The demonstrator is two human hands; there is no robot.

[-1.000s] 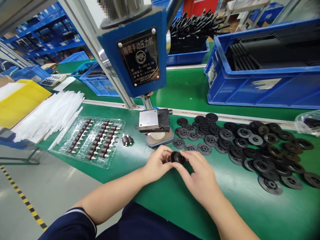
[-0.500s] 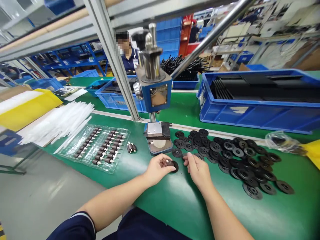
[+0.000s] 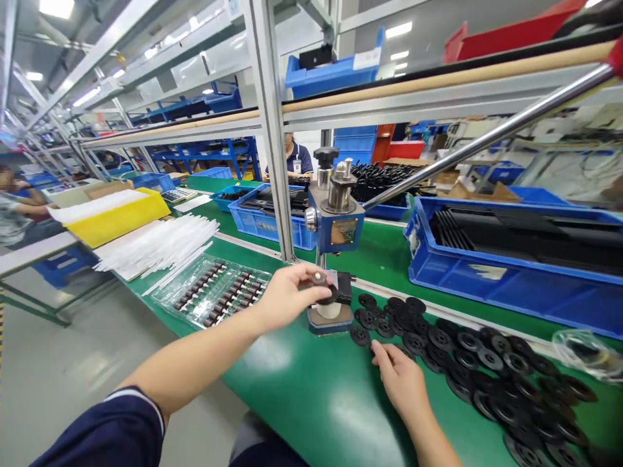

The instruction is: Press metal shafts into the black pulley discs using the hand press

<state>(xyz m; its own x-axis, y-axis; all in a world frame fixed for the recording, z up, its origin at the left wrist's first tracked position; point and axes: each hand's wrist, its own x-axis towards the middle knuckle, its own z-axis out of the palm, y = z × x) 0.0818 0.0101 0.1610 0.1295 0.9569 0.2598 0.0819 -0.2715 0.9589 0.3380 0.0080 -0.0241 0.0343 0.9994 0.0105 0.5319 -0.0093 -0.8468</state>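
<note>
My left hand (image 3: 294,292) is raised in front of the blue arbor press (image 3: 339,224), closed on a black disc (image 3: 327,295) with a small dark roller with a pale end (image 3: 318,277) against it. The hand partly covers the press base (image 3: 331,324) and its white round seat (image 3: 329,310). My right hand (image 3: 400,376) is at the near left edge of the pile of black discs (image 3: 440,337). Its thumb and fingers are pinched together, with something dark at the tips that I cannot make out. One disc (image 3: 360,335) lies just beyond those fingertips.
A clear tray (image 3: 195,318) with rows of dark rollers lies on the left, beside white strips (image 3: 165,243). Blue bins (image 3: 511,285) with black parts stand behind. A metal post (image 3: 272,130) and slanting press lever (image 3: 487,143) cross the view. A person (image 3: 298,159) sits across the bench.
My left hand has lifted the disc and roller from low over the bench up to the front of the press. The right hand stays by the discs. The camera view has tilted up and left.
</note>
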